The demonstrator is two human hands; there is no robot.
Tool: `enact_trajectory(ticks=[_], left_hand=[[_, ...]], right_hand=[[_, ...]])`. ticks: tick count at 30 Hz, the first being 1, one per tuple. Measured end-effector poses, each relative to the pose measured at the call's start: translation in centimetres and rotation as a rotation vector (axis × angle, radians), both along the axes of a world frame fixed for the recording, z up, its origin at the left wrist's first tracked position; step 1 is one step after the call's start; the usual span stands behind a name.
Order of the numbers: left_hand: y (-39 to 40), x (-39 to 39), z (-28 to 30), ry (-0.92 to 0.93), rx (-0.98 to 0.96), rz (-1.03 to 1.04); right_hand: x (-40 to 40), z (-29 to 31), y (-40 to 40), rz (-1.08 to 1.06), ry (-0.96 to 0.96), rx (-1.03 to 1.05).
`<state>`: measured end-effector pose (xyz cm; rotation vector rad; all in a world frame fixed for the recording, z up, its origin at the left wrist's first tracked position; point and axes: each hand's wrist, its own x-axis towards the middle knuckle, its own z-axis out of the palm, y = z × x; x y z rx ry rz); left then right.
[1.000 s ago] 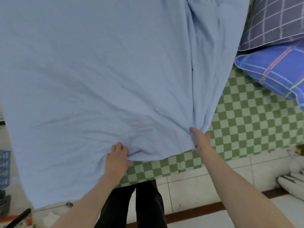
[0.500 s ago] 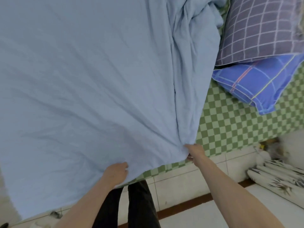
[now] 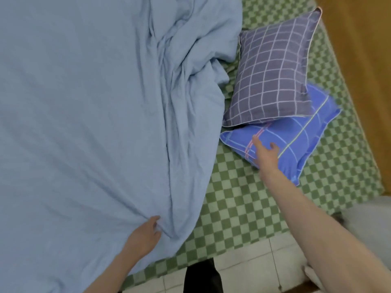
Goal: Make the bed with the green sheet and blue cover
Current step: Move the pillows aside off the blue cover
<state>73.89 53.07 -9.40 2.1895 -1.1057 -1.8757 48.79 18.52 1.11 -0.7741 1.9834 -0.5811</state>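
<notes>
Nothing readable in my feed right now

I went over everything and there's no text, label, brand, number or sign anywhere. The wrinkled light blue fabric cover (image 3: 84, 115) is plain cloth. The green and pale checkered bed sheet (image 3: 239, 199) carries only its squares, the grey-purple pillow with the white grid lines (image 3: 273, 72) and the bright blue pillow with coloured stripes (image 3: 304, 140) under it show only their line patterns, and the pale floor tiles (image 3: 249, 269) by the bed have no markings I can make out.
</notes>
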Motion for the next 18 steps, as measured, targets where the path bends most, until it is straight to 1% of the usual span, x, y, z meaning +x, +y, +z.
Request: enact_trajectory(ticks=[1, 3, 5, 6, 8, 10, 11, 12, 13, 15, 17, 18], left_hand=[[-1.7, -1.9, -0.2, 0.038, 0.013, 0.108], [-5.4, -5.9, -0.3, 0.082, 0.110, 0.292], [-8.6, -9.7, -0.2, 0.073, 0.190, 0.330], [-9.9, -11.3, 0.2, 0.065, 0.187, 0.326], [-12.4, -13.6, 1.7, 0.071, 0.124, 0.378], [-15.1, -14.2, 3.9, 0.140, 0.057, 0.548], [-16.5, -13.9, 5.1, 0.216, 0.047, 0.681], [-17.9, -13.5, 6.4, 0.327, 0.061, 0.832], [-19.3, -12.9, 7.6, 0.466, 0.078, 0.989], [-21.8, -10.8, 10.1, 0.737, 0.066, 1.262], [-23.9, -7.4, 12.4, 0.953, -0.021, 1.448], [-24.5, -5.3, 13.8, 1.050, -0.078, 1.493]], right_hand=[[-0.6, 0.4, -3.6, -0.059, -0.053, -0.064], [-1.8, 1.3, -10.4, -0.216, -0.133, -0.158], [-3.4, 1.7, -15.8, -0.299, -0.150, -0.157], [-4.2, 1.6, -17.9, -0.291, -0.166, -0.129], [-5.0, 1.1, -20.6, -0.179, -0.265, -0.058], [-4.3, 1.0, -21.9, -0.038, -0.314, -0.036], [-3.6, 1.3, -22.0, 0.026, -0.295, -0.078], [-2.6, 2.0, -21.6, 0.093, -0.246, -0.176], [-1.2, 3.2, -20.7, 0.178, -0.168, -0.317], [2.9, 6.6, -17.5, 0.373, 0.046, -0.660], [8.5, 9.9, -12.2, 0.656, 0.154, -0.966], [11.4, 11.2, -8.9, 0.815, 0.170, -1.053]])
